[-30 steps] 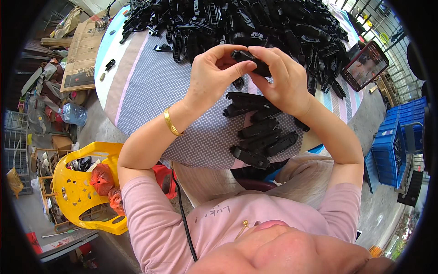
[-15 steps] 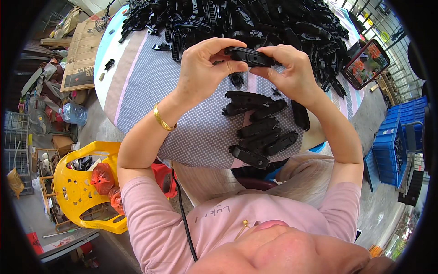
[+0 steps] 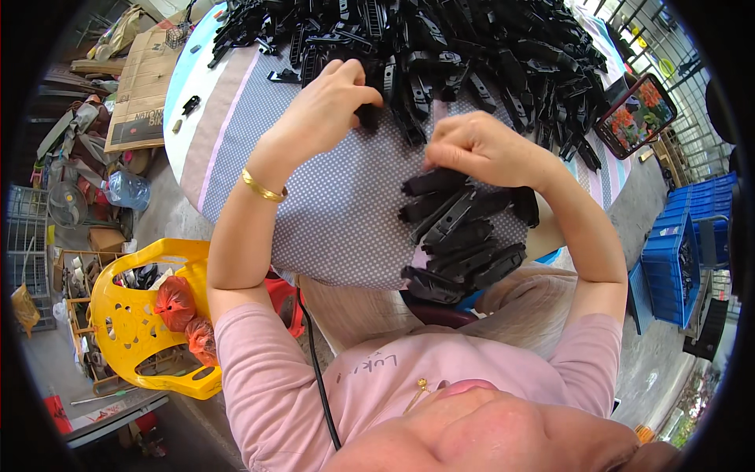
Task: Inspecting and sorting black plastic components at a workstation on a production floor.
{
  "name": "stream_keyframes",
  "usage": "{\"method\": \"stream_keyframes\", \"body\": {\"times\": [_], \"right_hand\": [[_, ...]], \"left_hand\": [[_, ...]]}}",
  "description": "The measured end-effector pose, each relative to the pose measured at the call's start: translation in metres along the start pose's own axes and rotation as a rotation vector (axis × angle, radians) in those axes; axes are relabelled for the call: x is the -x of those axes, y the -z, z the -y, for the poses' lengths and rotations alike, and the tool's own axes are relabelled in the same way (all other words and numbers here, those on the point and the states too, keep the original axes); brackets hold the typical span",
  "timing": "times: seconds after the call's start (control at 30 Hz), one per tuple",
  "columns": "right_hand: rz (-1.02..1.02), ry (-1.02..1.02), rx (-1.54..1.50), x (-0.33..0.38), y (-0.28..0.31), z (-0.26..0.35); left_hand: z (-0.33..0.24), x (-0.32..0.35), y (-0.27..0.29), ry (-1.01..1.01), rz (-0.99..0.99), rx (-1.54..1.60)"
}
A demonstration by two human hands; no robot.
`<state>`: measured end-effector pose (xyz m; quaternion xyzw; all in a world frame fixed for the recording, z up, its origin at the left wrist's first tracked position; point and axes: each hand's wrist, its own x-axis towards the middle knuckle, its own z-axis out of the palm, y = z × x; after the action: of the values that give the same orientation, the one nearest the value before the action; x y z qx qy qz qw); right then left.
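Note:
My left hand (image 3: 330,106) reaches to the near edge of a big heap of black plastic parts (image 3: 440,47). Its fingers are bent around a dark, blurred black plastic part (image 3: 367,116) at the heap's edge. My right hand (image 3: 491,151) is closed, thumb pressed to the curled fingers, just above a smaller group of long black plastic housings (image 3: 456,216). Whatever those fingers may hold is hidden. The housings lie side by side and partly over one another near the table's front edge.
A dotted and striped cloth covers the round table (image 3: 330,212). A phone (image 3: 637,116) stands at the right edge. A yellow plastic chair (image 3: 118,315) with red bags (image 3: 174,303) is at the left; blue crates (image 3: 668,259) are at the right. A black cable (image 3: 314,370) hangs before me.
Both hands held one black housing between them; now they are apart and lower. The left moved to the heap, the right down to the smaller group, where a housing now lies on top.

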<state>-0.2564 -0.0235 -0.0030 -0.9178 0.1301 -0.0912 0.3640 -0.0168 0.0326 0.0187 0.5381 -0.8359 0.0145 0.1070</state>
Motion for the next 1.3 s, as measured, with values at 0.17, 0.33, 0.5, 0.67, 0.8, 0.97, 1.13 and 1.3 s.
{"method": "stream_keyframes", "body": {"times": [0.17,0.33,0.5,0.67,0.8,0.97,1.13,1.3], "right_hand": [[-0.285,-0.057,0.458,-0.017,-0.017,0.002],[-0.361,-0.074,0.514,-0.017,-0.016,0.002],[-0.419,-0.057,0.546,-0.014,-0.013,-0.002],[-0.547,-0.099,-0.233,0.0,0.01,-0.005],[-0.51,-0.14,-0.472,-0.003,0.011,0.007],[-0.477,-0.067,-0.469,-0.002,0.008,0.003],[-0.525,-0.052,-0.285,-0.003,-0.001,0.007],[-0.705,0.09,0.117,-0.005,-0.007,0.001]], "left_hand": [[0.004,-0.005,-0.002,-0.022,-0.061,0.0],[0.008,-0.01,0.004,0.179,-0.241,0.657],[0.007,-0.01,0.0,0.329,-0.221,0.926],[-0.003,-0.013,-0.002,0.335,-0.229,1.164],[-0.02,-0.012,-0.009,0.299,-0.21,1.313],[-0.034,-0.012,-0.015,0.282,-0.217,1.184],[-0.039,-0.011,-0.017,0.251,-0.252,1.128],[-0.044,-0.008,-0.018,0.247,-0.258,1.144]]}}
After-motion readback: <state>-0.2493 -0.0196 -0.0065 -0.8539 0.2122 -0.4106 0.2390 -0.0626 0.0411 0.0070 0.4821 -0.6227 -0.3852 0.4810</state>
